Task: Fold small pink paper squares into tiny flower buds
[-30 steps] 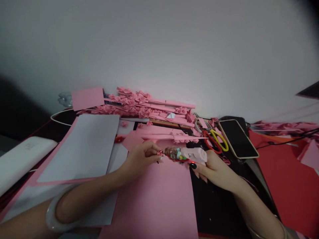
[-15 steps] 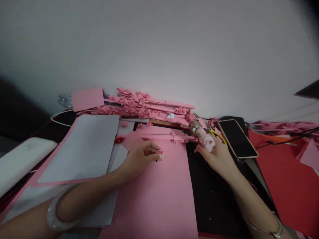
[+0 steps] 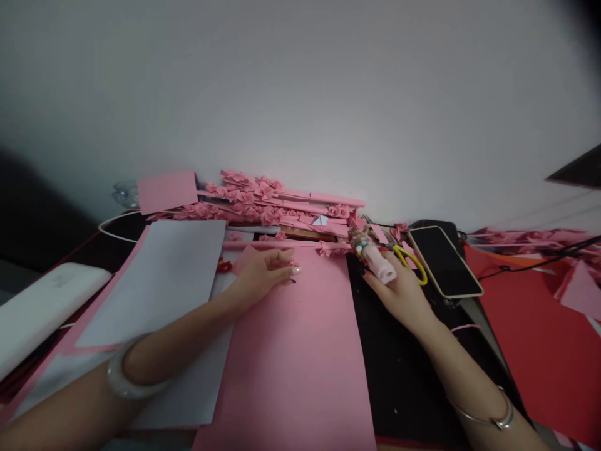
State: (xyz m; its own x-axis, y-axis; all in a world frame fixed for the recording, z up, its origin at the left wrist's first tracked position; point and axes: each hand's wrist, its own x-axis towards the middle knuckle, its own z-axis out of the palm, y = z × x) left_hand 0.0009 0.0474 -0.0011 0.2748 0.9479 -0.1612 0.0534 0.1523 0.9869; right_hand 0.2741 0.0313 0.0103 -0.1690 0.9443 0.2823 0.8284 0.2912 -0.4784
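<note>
Between the thumb and fingertips of my left hand (image 3: 263, 272) is a small pink paper rose (image 3: 294, 264), mostly covered by the fingers. That hand is over a long pink paper sheet (image 3: 300, 351). My right hand (image 3: 406, 294) is closed around a pale pink tube-shaped object (image 3: 379, 264) with a brown, bead-decorated far end; its exact kind I cannot make out. Yellow-handled scissors (image 3: 413, 260) lie just beyond the right hand. A rolled pink paper stem (image 3: 277, 245) crosses the far end of the sheet, with small paper flowers (image 3: 331, 248) at its right.
Pink paper flowers on stems (image 3: 263, 194) are piled along the wall. White sheets (image 3: 159, 282) lie left, beside a white box-like device (image 3: 56, 307) with a cable. A phone (image 3: 444, 260) rests at right, near red paper (image 3: 539, 332). The black mat (image 3: 394, 376) shows between.
My left hand has moved slightly away from me and to the left with the paper rose. My right hand, still holding the tube-shaped object, has shifted a little left.
</note>
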